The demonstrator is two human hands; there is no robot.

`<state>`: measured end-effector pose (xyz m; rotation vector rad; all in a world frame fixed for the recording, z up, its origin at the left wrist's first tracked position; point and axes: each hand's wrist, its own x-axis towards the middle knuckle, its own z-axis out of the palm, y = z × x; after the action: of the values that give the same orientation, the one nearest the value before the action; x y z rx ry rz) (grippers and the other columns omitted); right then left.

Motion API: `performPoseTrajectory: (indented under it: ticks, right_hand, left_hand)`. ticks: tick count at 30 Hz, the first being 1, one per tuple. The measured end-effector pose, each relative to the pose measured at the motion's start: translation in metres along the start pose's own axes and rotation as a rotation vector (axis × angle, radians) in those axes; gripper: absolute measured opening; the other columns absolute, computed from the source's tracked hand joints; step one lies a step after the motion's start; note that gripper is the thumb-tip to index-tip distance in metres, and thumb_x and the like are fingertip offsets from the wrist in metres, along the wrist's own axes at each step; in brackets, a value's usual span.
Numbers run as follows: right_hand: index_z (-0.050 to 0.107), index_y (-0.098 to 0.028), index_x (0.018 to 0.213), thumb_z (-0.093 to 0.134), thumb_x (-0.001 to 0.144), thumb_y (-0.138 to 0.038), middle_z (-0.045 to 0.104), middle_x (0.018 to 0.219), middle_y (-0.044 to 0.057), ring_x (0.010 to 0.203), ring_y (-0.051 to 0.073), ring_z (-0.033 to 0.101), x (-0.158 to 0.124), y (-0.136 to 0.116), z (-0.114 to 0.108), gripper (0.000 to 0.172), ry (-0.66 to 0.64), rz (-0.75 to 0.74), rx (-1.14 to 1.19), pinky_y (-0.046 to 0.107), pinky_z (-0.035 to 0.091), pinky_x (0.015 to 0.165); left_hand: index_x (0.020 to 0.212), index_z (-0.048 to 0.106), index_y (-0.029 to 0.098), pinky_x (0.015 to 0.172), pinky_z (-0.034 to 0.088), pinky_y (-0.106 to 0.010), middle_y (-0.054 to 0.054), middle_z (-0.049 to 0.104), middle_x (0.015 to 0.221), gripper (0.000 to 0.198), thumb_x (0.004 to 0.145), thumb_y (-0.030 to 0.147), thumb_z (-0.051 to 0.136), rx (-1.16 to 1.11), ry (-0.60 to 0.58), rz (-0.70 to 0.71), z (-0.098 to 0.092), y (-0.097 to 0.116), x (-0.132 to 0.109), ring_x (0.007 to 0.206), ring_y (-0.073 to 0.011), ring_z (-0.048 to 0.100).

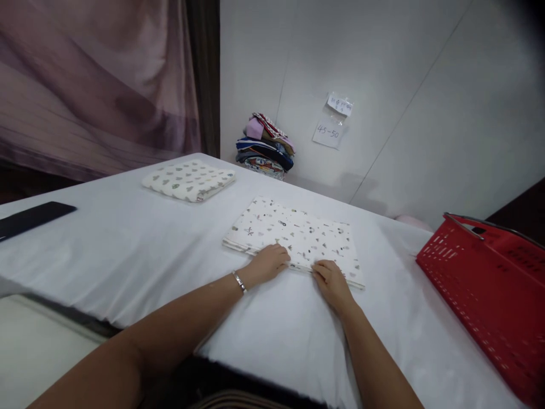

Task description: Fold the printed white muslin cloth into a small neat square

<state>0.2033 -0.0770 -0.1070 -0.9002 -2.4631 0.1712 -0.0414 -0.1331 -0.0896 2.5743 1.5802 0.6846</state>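
Note:
A white cloth with small printed figures (298, 230) lies folded flat on the white-covered table (140, 250). At its near edge, left of the middle, my left hand (271, 262) grips the folded layers, fingers bent together over the top. A little to the right, my right hand (331, 278) pinches the same near edge between thumb and fingers. The undersides of both hands are hidden. Farther back on the left rests a second folded cloth, white with a grey-green print (187, 180), touched by neither hand.
A red plastic basket (489, 284) with a metal handle stands at the right. A dark flat object (38, 218) lies at the left edge. Behind the table, a stack of folded fabrics (264, 147) is near the wall, where paper labels (327, 133) hang. A pinkish curtain (97, 85) hangs at left.

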Motion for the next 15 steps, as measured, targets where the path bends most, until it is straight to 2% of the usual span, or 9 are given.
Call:
performPoseTrajectory:
  ticks: [7, 11, 15]
  right_hand:
    - [0.068, -0.021, 0.096, 0.047, 0.09, -0.023, 0.064, 0.101, 0.008, 0.094, 0.021, 0.056, 0.004, -0.009, -0.012, 0.023, -0.057, 0.015, -0.04, 0.036, 0.046, 0.083]
    - [0.069, -0.021, 0.092, 0.048, 0.089, -0.021, 0.065, 0.096, 0.006, 0.089, 0.02, 0.057, 0.02, -0.023, -0.018, 0.021, -0.136, -0.037, -0.074, 0.033, 0.045, 0.08]
    - [0.069, -0.021, 0.088, 0.048, 0.089, -0.019, 0.065, 0.092, 0.004, 0.086, 0.019, 0.057, 0.04, -0.043, -0.006, 0.021, -0.155, -0.122, -0.054, 0.031, 0.044, 0.079]
  left_hand:
    - [0.091, 0.062, 0.018, 0.083, 0.041, -0.032, -0.005, 0.062, 0.095, 0.01, 0.087, 0.018, 0.052, 0.03, 0.005, -0.038, -0.021, -0.022, -0.023, 0.092, -0.0187, 0.053]
    - [0.09, 0.062, 0.018, 0.081, 0.042, -0.031, -0.005, 0.062, 0.094, 0.016, 0.091, 0.022, 0.047, 0.023, 0.066, -0.047, -0.022, -0.028, -0.031, 0.089, -0.0179, 0.053]
    - [0.089, 0.063, 0.018, 0.079, 0.041, -0.03, -0.005, 0.062, 0.092, 0.021, 0.093, 0.023, 0.043, 0.021, 0.105, -0.067, -0.019, -0.03, -0.031, 0.088, -0.0173, 0.052]
